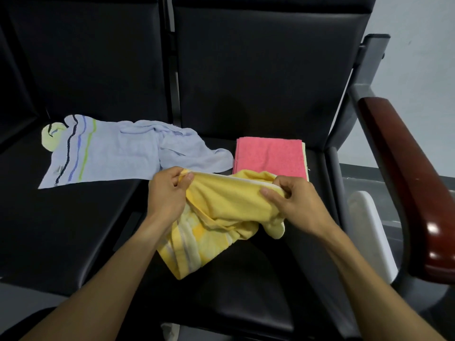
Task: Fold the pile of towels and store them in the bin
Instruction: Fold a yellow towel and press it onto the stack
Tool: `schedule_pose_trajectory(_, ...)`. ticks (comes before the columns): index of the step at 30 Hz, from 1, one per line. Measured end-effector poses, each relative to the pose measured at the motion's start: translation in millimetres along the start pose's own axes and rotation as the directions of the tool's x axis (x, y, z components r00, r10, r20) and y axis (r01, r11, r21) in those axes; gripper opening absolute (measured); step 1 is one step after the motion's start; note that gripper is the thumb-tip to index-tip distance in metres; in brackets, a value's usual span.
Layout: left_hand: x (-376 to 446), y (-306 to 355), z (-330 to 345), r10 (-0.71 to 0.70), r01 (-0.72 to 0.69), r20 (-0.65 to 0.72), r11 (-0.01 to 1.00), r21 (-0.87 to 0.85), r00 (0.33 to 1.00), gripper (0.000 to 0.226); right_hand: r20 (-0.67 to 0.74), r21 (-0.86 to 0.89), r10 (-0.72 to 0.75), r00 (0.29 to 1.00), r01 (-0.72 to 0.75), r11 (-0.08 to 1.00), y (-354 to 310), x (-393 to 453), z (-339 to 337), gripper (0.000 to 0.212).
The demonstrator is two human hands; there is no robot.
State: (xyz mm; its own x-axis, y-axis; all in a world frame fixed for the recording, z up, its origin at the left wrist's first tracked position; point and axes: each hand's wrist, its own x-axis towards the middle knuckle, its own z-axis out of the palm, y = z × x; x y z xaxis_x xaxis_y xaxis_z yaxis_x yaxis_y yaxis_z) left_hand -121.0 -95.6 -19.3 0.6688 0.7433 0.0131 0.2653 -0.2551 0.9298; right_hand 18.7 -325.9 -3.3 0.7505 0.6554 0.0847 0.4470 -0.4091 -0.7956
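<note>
Both hands pinched the top hem of a yellow towel (221,212), the left hand (167,193) closing thumb and forefinger on one end of the edge and the right hand (293,203) gripping the other end with its thumb laid over the cloth. Between the two grips the hem ran nearly level from left to right, rising slightly toward the left, and it looked drawn fairly taut. The rest of the towel hung and bunched below that line, its striped lower part trailing toward the person and resting on the black seat (246,303).

That hem appeared to be the towel's working axis: with a hand at each end, neither was nearer the job, and the likely next move was to spread the cloth flat or bring one end across to the other.

Just behind the yellow towel, partly overlapped by it, lay a pink towel (268,156) already folded square on the same seat, with a pale edge of another cloth showing beneath its right side. To the left, on the neighbouring seat, a light blue striped towel (110,153) sprawled unfolded with a pale green cloth (53,139) tucked at its far corner. A white object (369,230) stood past the seat's right edge, beside the wooden armrest (406,168); whether it was the bin could not be told.
</note>
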Motion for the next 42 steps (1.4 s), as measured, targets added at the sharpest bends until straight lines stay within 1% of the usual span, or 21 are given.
schedule_pose_trajectory(2, 3.2, -2.3, -7.6, -0.028, 0.027, -0.03, 0.999, -0.017, 0.999, 0.022, 0.128, 0.02, 0.016, 0.992, -0.019, 1.0, 7.1, 0.7, -9.3, 0.033)
schedule_pose_trajectory(4, 5.0, -4.5, -13.3, -0.043, 0.041, -0.048, 0.999, -0.023, 0.998, 0.02, 0.162, -0.03, 0.054, 0.985, -0.05, 0.998, 12.3, -2.7, -15.0, 0.04)
schedule_pose_trajectory(6, 5.2, -6.5, -15.8, -0.038, 0.037, -0.052, 0.999, -0.018, 0.998, 0.018, 0.084, -0.141, 0.06, 0.995, -0.048, 0.989, 12.3, -7.0, -14.9, 0.056)
schedule_pose_trajectory(8, 5.1, -8.7, -17.4, -0.028, 0.028, -0.06, 1.0, -0.001, 0.998, 0.016, -0.002, -0.231, 0.008, 1.0, -0.008, 0.973, 11.3, -9.3, -14.3, 0.064)
schedule_pose_trajectory(9, 6.2, -10.3, -19.3, -0.03, 0.03, -0.071, 1.0, 0.005, 0.997, 0.016, -0.004, -0.257, -0.019, 1.0, 0.017, 0.966, 13.5, -9.1, -15.7, 0.062)
schedule_pose_trajectory(11, 9.7, -13.0, -25.7, -0.038, 0.038, -0.104, 0.999, 0.002, 0.994, 0.018, 0.071, -0.329, -0.023, 0.997, 0.045, 0.943, 23.0, -9.0, -21.3, 0.048)
schedule_pose_trajectory(13, 12.8, -15.2, -32.6, -0.053, 0.054, -0.134, 0.999, -0.002, 0.99, 0.02, 0.157, -0.417, 0.044, 0.987, 0.026, 0.908, 32.9, -10.6, -28.0, 0.037)
schedule_pose_trajectory(14, 13.5, -16.1, -34.6, -0.059, 0.059, -0.139, 0.998, 0.001, 0.989, 0.02, 0.171, -0.445, 0.077, 0.982, 0.007, 0.895, 34.8, -12.7, -30.7, 0.037)
schedule_pose_trajectory(15, 13.2, -16.7, -35.2, -0.061, 0.062, -0.139, 0.998, 0.004, 0.988, 0.019, 0.165, -0.468, 0.098, 0.981, -0.01, 0.884, 34.8, -14.3, -32.4, 0.041)
schedule_pose_trajectory(17, 11.4, -17.3, -34.4, -0.063, 0.066, -0.138, 0.998, 0.018, 0.988, 0.018, 0.09, -0.52, 0.077, 0.993, -0.019, 0.854, 32.8, -15.3, -32.4, 0.047)
schedule_pose_trajectory(18, 11.1, -17.6, -34.2, -0.063, 0.067, -0.145, 0.997, 0.026, 0.987, 0.018, 0.061, -0.539, 0.046, 0.997, -0.006, 0.842, 31.8, -15.5, -31.4, 0.045)
schedule_pose_trajectory(20, 12.7, -19.7, -35.9, -0.068, 0.073, -0.165, 0.997, 0.02, 0.984, 0.019, 0.055, -0.558, 0.005, 0.998, 0.027, 0.829, 34.5, -14.8, -31.0, 0.02)
schedule_pose_trajectory(21, 14.1, -20.6, -37.7, -0.073, 0.076, -0.171, 0.997, 0.009, 0.983, 0.019, 0.056, -0.543, -0.015, 0.998, 0.043, 0.839, 36.1, -14.9, -30.4, 0.01)
schedule_pose_trajectory(25, 16.6, -21.7, -41.4, -0.091, 0.093, -0.176, 0.996, 0.002, 0.98, 0.016, -0.047, -0.394, -0.037, 0.998, 0.016, 0.919, 34.9, -15.5, -32.8, 0.017)
schedule_pose_trajectory(28, 16.9, -21.1, -42.6, -0.103, 0.101, -0.192, 0.995, -0.019, 0.976, 0.017, -0.131, -0.343, -0.161, 0.978, 0.108, 0.933, 28.4, -12.9, -32.5, 0.02)
schedule_pose_trajectory(30, 18.0, -21.8, -45.2, -0.118, 0.11, -0.211, 0.993, -0.046, 0.97, 0.016, -0.138, -0.429, -0.238, 0.961, 0.159, 0.889, 27.2, -13.8, -31.2, 0.022)
schedule_pose_trajectory(32, 20.4, -23.3, -48.7, -0.137, 0.124, -0.225, 0.99, -0.074, 0.965, 0.014, -0.169, -0.561, -0.233, 0.958, 0.101, 0.822, 28.8, -15.7, -33.0, 0.03)
schedule_pose_trajectory(34, 22.0, -24.2, -51.4, -0.146, 0.13, -0.226, 0.988, -0.084, 0.963, 0.012, -0.19, -0.609, -0.167, 0.967, 0.017, 0.793, 29.5, -17.0, -36.5, 0.032)
schedule_pose_trajectory(37, 21.5, -23.1, -51.7, -0.158, 0.141, -0.226, 0.986, -0.088, 0.961, 0.018, -0.145, -0.555, -0.091, 0.985, -0.005, 0.832, 32.9, -15.5, -37.5, 0.021)
schedule_pose_trajectory(40, 20.9, -21.8, -51.8, -0.158, 0.139, -0.226, 0.985, -0.098, 0.961, 0.02, -0.176, -0.278, 0.008, 0.984, -0.058, 0.959, 27.3, -15.8, -38.5, 0.008)
schedule_pose_trajectory(42, 22.1, -22.6, -51.6, -0.151, 0.131, -0.216, 0.986, -0.106, 0.965, 0.017, -0.232, -0.107, 0.076, 0.97, -0.103, 0.989, 25.1, -16.8, -39.8, 0.01)
